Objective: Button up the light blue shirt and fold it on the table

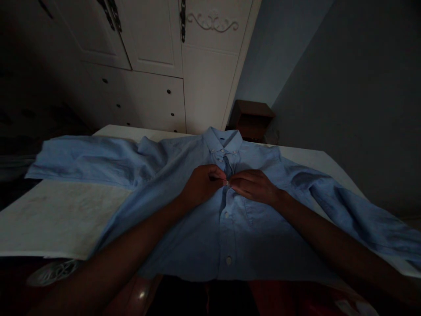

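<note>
A light blue button-up shirt [184,206] lies face up on a white table [59,215], collar away from me and sleeves spread to both sides. My left hand [202,184] and my right hand [253,186] meet at the front placket just below the collar. Both are pinched closed on the shirt's edges around a small white button [227,182]. Two lower buttons on the placket look fastened. The fingertips partly hide the button.
White cupboard doors and drawers with dark knobs [148,87] stand behind the table. A brown wooden stand [251,118] sits in the corner by a grey wall. The shirt's right sleeve [368,219] hangs over the table's right edge. The room is dim.
</note>
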`<state>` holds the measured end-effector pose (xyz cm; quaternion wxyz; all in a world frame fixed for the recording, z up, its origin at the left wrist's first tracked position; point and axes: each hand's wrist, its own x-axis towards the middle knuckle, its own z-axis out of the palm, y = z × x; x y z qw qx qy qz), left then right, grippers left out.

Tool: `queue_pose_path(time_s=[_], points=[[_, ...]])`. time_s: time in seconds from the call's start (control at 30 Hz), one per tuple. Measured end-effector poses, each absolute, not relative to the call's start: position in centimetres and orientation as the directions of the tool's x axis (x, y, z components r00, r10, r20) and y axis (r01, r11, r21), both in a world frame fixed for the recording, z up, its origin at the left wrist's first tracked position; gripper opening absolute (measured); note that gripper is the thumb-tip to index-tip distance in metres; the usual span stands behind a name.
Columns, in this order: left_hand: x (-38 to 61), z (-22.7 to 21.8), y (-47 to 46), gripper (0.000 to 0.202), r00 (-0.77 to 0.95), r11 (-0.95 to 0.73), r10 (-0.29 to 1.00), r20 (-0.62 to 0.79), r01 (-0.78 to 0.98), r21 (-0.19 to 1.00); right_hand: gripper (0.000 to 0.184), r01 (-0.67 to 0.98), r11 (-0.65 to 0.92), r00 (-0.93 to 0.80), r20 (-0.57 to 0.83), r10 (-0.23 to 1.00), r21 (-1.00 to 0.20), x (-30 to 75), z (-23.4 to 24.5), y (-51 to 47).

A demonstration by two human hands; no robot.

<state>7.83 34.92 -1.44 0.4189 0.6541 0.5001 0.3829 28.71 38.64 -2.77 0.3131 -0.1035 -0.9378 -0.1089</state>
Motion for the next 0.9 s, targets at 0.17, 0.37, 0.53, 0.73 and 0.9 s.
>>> queue_pose_path(time_s=[0.17,0.37,0.53,0.73,0.9], points=[[7.8,-1.6,35.0,0.006,0.219,-0.170,0.971,0.099,0.333,0.928,0.015,0.272,0.947,-0.815,0.564,0.130,0.174,28.6,-2.7,38.5],[7.6,-1.6,34.7,0.010,0.294,-0.300,0.937,0.191,0.393,0.869,0.016,0.279,0.942,-0.798,0.592,0.119,0.187,28.4,-2.5,38.4],[7.5,-1.0,34.3,0.014,0.334,-0.412,0.900,0.280,0.445,0.795,0.011,0.283,0.947,-0.782,0.608,0.137,0.151,28.7,-2.7,38.5],[7.6,-0.7,33.7,0.012,0.369,-0.442,0.888,0.276,0.514,0.735,0.015,0.296,0.949,-0.786,0.593,0.177,0.109,29.0,-2.9,38.6],[7.9,-0.5,33.0,0.041,0.374,-0.423,0.897,0.233,0.579,0.697,0.014,0.277,0.953,-0.783,0.604,0.151,0.122,28.9,-2.9,38.6]])
